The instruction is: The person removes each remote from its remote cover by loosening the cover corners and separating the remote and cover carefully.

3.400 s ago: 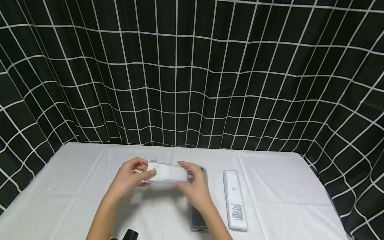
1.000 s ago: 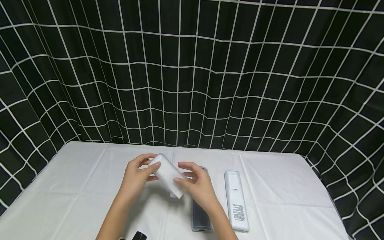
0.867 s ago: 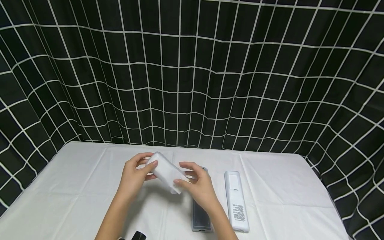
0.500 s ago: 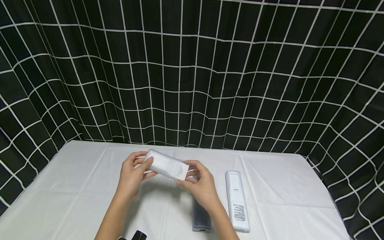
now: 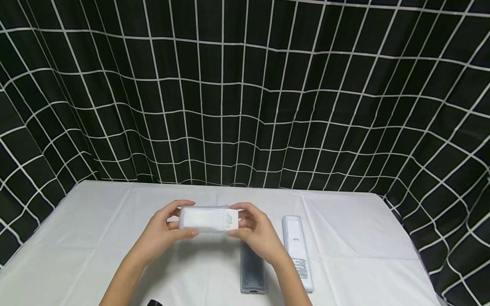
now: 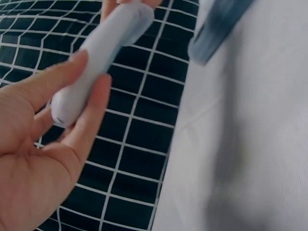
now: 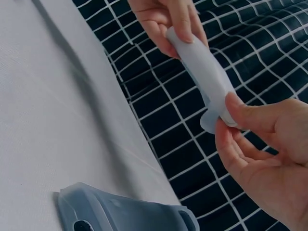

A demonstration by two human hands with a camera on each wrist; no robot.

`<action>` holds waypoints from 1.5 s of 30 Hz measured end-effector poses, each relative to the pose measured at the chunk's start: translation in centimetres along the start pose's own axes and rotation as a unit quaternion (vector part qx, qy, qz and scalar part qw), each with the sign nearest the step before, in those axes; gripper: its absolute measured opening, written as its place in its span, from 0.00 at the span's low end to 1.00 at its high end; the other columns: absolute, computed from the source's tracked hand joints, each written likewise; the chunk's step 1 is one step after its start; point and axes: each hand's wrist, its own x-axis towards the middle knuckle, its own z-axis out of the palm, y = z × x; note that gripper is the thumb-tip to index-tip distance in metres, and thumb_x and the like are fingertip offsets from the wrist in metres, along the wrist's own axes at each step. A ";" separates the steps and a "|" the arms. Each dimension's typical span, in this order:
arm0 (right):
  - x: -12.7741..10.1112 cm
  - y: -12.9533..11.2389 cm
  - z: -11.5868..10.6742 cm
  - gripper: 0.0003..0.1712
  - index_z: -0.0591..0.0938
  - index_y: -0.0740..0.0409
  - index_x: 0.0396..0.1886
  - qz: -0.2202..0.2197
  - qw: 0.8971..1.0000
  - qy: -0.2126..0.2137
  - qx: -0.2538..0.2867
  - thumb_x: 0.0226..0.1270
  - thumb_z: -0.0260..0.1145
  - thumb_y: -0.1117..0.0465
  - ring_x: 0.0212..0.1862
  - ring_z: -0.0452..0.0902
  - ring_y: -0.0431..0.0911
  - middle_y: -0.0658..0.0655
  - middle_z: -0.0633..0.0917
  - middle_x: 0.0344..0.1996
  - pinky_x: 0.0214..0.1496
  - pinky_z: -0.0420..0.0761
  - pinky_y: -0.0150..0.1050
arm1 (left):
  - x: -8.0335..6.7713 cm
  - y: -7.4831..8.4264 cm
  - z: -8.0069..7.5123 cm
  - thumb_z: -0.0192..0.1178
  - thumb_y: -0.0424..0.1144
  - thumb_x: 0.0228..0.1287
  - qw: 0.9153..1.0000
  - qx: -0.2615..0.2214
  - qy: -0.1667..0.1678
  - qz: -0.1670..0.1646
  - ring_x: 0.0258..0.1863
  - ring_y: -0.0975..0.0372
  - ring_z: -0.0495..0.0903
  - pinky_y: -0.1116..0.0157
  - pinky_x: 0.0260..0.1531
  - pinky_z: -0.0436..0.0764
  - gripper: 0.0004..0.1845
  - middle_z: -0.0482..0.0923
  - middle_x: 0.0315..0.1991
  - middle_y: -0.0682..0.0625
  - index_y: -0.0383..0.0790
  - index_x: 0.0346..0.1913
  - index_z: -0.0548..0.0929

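Above the table, both hands hold a short white remote control (image 5: 203, 219) lying level, its back with a printed label facing up. A translucent silicone cover (image 7: 209, 120) wraps most of it; the label end at the right sticks out of the cover, and a loose flap hangs below there in the right wrist view. My left hand (image 5: 158, 233) grips the covered left end between thumb and fingers. At the label end, my right hand (image 5: 262, 236) pinches the remote with its thumb and fingers. The front of the remote is hidden.
On the white-clothed table (image 5: 352, 238) lies a dark remote in a bluish cover (image 5: 252, 272), partly under my right hand. To its right is a long white remote (image 5: 295, 238), label up, partly behind my forearm. A black gridded curtain (image 5: 229, 93) stands behind.
The label end, at the left 3.4 seconds ago, has swung round to the right. Over the last half second the tilted remote has come level and my left hand has shifted slightly lower.
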 end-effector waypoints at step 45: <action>0.0 -0.1 -1.0 0.31 0.78 0.72 0.62 0.012 0.999 -0.051 0.005 0.56 0.75 0.76 0.38 0.82 0.44 0.58 0.84 0.38 0.41 0.84 0.29 | -0.4 -1.2 -1.2 0.79 0.26 0.51 0.999 -0.029 -0.033 -0.004 0.40 0.60 0.90 0.65 0.39 0.89 0.35 0.83 0.53 0.41 0.25 0.64 0.79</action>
